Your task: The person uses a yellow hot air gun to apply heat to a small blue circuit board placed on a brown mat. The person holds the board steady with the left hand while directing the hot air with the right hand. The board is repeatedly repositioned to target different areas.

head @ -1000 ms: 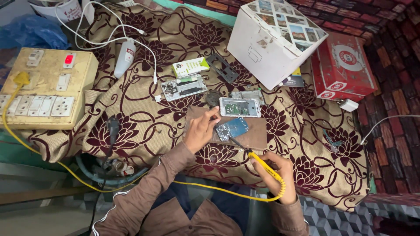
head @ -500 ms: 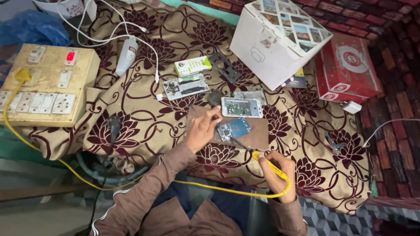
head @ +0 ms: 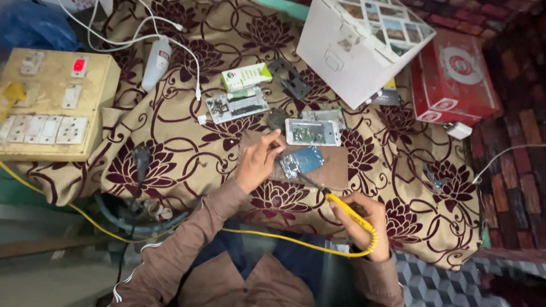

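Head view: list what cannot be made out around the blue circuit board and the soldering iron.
- Iron tip: the yellow soldering iron in the right hand ends too thin to show whether it touches the blue circuit board.
- Board parts: too small and blurred.
- Left hand fingertips: what they pinch at the board's edge is hidden by the fingers.
- Switchboard box: cut off by the left edge.

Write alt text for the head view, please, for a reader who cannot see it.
A person's right hand holds a yellow soldering iron to a small circuit board on a brown pad, steadied by the left hand.
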